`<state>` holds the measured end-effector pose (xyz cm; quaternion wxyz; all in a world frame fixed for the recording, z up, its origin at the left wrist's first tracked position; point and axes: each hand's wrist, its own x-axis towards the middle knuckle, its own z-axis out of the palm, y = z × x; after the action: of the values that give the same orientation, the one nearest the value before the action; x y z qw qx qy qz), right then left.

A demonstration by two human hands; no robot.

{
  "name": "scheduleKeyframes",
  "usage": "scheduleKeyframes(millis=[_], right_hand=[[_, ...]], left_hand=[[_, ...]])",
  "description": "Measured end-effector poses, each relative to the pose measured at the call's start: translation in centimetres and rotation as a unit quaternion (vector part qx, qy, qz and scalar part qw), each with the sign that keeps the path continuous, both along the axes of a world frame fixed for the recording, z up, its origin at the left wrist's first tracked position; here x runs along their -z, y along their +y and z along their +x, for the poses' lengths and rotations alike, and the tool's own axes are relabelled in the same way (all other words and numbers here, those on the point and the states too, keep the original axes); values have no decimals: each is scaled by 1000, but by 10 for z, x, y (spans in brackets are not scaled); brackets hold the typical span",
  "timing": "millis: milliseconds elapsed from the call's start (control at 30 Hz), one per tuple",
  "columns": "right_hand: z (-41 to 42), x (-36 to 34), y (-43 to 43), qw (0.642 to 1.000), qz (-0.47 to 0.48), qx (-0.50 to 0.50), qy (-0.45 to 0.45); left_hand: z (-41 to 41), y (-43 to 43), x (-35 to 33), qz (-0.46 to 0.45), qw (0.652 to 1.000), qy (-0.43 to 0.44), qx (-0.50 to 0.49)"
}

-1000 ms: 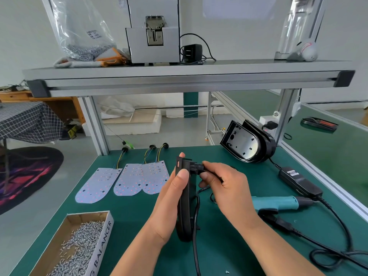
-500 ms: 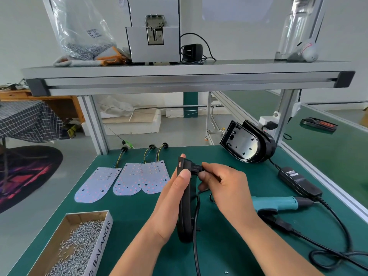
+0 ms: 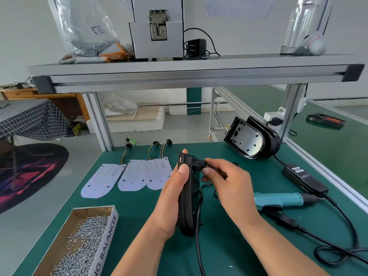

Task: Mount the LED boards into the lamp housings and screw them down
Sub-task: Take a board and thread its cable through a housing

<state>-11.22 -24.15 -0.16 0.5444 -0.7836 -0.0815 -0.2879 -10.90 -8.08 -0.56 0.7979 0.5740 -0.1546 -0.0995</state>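
Black plastic lamp housing [image 3: 188,206] stands on edge mid-table [image 3: 229,255], its long axis running from near edge to far edge, squared end pointing away. Both hands are busy: the left hand [image 3: 171,196] grips its side, and the right hand [image 3: 233,186] pinches a black cable fitting [image 3: 201,165] at its far end. A second lamp housing [image 3: 249,140] leans by the far right corner. Three LED boards [image 3: 137,176] lie flat toward the far left, wires pointing to the far edge. One screw box [image 3: 83,240] sits near-left and one teal screwdriver [image 3: 278,199] lies right.
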Motion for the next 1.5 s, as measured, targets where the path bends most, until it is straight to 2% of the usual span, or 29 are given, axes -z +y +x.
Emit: scheduleKeyframes(millis=[233,467,633,800,933,1100,1200,1300,1500], right_hand=[[5,-4,-8,979,-150,34,-134],[6,-10,-18,978,-172,18,-115],[0,-15,-11,995,-95,2,-33],[-2,-16,-10,998,15,-54,34],[-2,-9,-4,994,84,-61,45],[-3,-4,-3,998,52,-40,9],[-2,-6,-5,997,62,-50,13],[-2,-7,-7,995,71,-68,17],[-6,-11,-9,996,57,-74,-9]], left_hand=[[0,0,2,31,998,-58,17],[1,3,0,67,994,-69,51],[1,6,-1,69,995,-56,45],[-1,3,1,14,999,-31,25],[0,1,2,-13,999,-29,2],[-3,0,2,-28,999,-37,-3],[-4,-2,3,-19,999,-36,6],[-4,0,0,17,999,-41,2],[-2,5,0,88,990,-110,17]])
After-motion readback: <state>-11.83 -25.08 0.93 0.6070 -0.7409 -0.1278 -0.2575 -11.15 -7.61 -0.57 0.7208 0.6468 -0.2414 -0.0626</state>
